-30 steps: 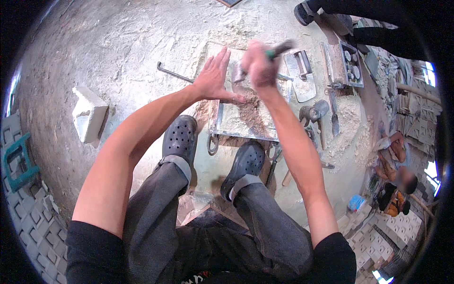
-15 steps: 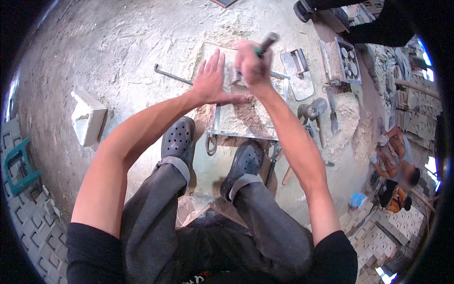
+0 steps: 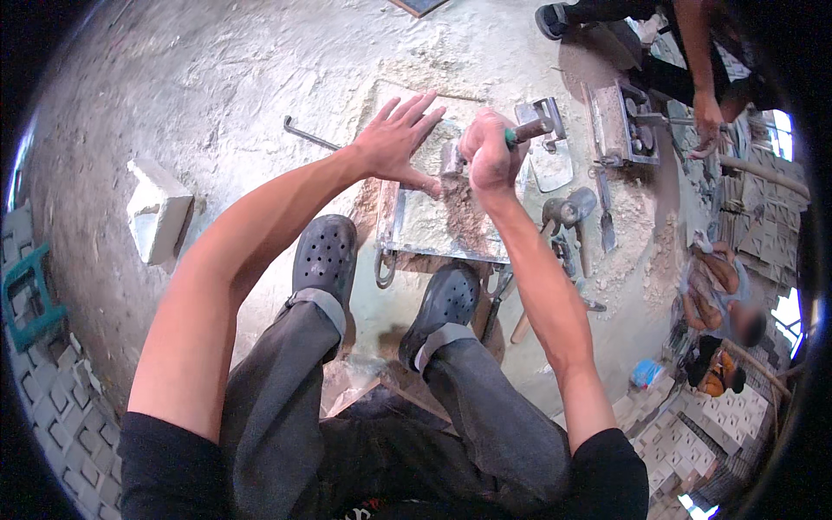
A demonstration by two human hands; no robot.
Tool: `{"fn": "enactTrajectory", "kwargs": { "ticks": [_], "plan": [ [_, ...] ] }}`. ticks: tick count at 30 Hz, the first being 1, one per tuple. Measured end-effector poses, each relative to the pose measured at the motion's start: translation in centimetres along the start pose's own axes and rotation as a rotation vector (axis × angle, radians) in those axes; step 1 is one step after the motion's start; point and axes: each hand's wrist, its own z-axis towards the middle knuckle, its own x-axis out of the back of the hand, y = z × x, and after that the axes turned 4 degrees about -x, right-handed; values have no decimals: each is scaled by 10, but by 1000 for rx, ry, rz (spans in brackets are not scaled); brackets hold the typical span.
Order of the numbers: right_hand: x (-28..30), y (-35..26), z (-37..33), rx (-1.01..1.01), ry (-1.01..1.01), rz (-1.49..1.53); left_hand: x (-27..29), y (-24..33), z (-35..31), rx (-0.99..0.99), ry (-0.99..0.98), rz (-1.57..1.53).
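A dark-handled metal tool with a green collar [image 3: 532, 129] is gripped in the curled fingers of the right hand [image 3: 492, 156], its head by the brown granular strip [image 3: 465, 218] below them. Left of these fingers, the powder-filled rectangular metal frame [image 3: 451, 254] is apparently steadied by the left hand [image 3: 392, 151], splayed, palm down, nothing grasped. Both forearms are angled inward.
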Motion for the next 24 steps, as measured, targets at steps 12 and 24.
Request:
{"fn": "enactTrajectory", "kwargs": {
  "ticks": [12,24],
  "plan": [
    [-5,-13,34,56,-34,11,5,-6,-11,-68,55,-17],
    [-33,-41,33,-17,-133,-12,-2,-16,5,245,-88,-161]
  ]
}}
